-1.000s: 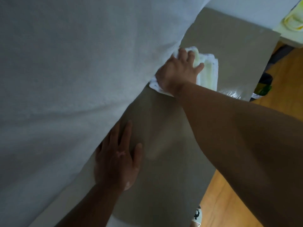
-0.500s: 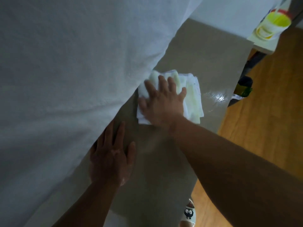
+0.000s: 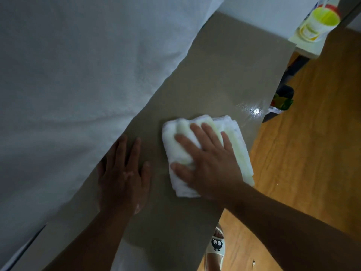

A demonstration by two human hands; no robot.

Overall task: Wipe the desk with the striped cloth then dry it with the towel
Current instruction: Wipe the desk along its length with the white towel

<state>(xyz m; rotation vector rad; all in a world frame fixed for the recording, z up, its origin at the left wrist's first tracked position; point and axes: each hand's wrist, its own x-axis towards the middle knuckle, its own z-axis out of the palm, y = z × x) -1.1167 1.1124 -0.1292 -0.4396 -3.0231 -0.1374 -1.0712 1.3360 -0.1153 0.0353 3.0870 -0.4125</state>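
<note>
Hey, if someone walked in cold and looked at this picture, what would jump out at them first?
Probably the right hand pressed flat on a folded white and pale yellow cloth in the middle of the narrow grey desk, with a wet glint just beyond it near the desk's edge. Next, the left hand lying flat on the desk beside a big white sheet that fills the left side.
</note>
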